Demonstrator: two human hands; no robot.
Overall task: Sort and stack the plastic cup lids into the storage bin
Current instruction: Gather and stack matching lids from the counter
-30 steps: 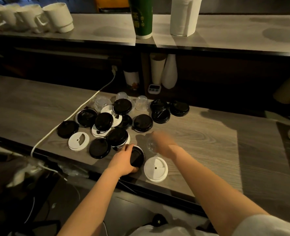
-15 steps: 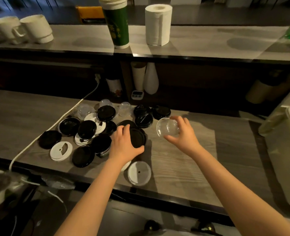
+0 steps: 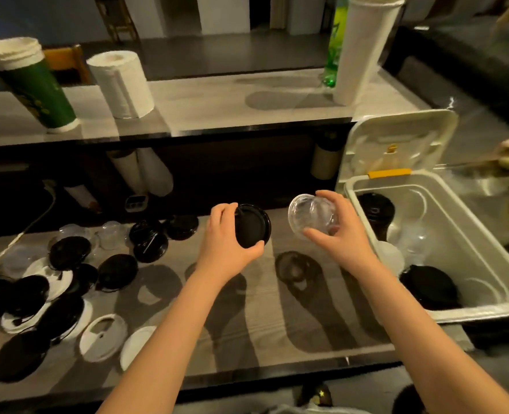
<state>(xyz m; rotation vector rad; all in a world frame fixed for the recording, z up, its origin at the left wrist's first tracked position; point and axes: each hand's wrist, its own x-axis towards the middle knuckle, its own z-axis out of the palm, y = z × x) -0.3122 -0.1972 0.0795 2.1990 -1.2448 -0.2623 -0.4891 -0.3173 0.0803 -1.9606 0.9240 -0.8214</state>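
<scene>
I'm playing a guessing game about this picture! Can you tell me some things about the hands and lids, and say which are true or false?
1. The left hand holds a black lid. True.
2. The right hand holds a white lid. False: it holds a clear lid.
3. The storage bin is closed. False: its cover stands open.
4. Black lids already lie in the bin. True.
5. Both lids are held above the counter. True.

Two bare forearms, no sleeves, no rings
</scene>
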